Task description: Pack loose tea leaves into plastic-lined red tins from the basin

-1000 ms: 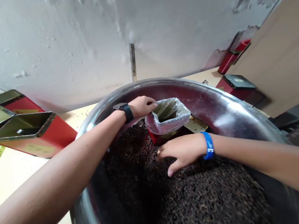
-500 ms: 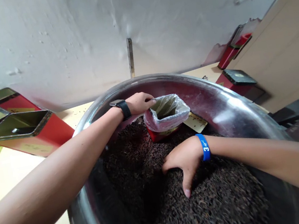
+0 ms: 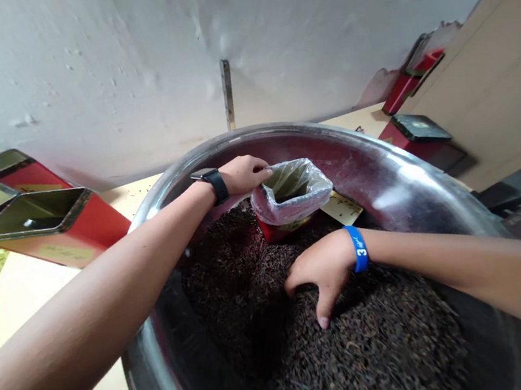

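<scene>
A large metal basin (image 3: 392,189) holds a heap of dark dried tea leaves (image 3: 368,363). Standing in the leaves is a red tin with a clear plastic bag (image 3: 276,212) folded over its rim; dark hollow space shows inside it. My left hand (image 3: 243,174), with a black watch at the wrist, pinches the lined rim at its left corner. My right hand (image 3: 325,267), wearing a blue wristband, reaches palm down into the leaves in front of the tin. Its thumb is spread away from the fingers, whose tips are buried and hidden.
Several open red tins (image 3: 71,230) stand on the table (image 3: 12,296) left of the basin. A pale gold lid (image 3: 342,206) with leaves on it lies behind the lined tin. On the right are a closed red tin (image 3: 415,136) and cardboard (image 3: 500,75). A wall rises behind.
The view has shifted slightly. My right hand's thumb has drawn a little nearer to its fingers at the leaves. My left hand keeps its hold on the tin's rim.
</scene>
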Motion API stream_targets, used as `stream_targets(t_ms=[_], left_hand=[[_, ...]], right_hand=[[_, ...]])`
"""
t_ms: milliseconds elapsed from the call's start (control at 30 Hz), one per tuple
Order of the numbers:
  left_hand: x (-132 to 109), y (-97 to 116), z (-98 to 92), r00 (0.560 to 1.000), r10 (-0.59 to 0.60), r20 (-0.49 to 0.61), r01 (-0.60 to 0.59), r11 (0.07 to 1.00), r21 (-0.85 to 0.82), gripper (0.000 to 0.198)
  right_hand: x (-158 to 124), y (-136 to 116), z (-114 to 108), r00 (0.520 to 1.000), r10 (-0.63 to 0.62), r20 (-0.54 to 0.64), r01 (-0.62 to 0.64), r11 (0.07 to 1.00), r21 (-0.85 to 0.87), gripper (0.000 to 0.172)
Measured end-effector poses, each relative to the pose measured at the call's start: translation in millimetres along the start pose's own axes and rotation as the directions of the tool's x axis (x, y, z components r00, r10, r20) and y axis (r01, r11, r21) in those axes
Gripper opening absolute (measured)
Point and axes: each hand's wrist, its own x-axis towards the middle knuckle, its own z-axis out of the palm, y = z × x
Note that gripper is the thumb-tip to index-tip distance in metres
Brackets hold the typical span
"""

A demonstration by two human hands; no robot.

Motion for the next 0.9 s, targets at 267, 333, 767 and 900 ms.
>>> stream_targets(t_ms=[267, 333, 767, 900], left_hand=[[-1, 2, -1.3, 1.0, 0.001, 0.004, -0.001, 1.0, 0.002, 0.037], [-1, 2, -1.3, 1.0, 0.002, 0.005, -0.002, 1.0, -0.002, 0.037], [0, 2, -0.5, 1.0, -0.006, 0.014, 0.005, 1.0, 0.014, 0.039], [-1, 3, -1.9, 0.999, -0.013, 0.034, 0.013, 1.0, 0.007, 0.039]], right_hand=[[-2, -3, -3, 0.998, -0.043, -0.041, 0.042, 0.999, -0.03, 0.045], [-3, -4, -5, 0.998, -0.059, -0.035, 0.058, 0.998, -0.026, 0.038], [21, 5, 14, 0.922, -0.055, -0.382, 0.102, 0.989, 0.105, 0.087], [19, -7, 13, 0.965, -0.168, -0.201, 0.204, 0.963, 0.175, 0.09]])
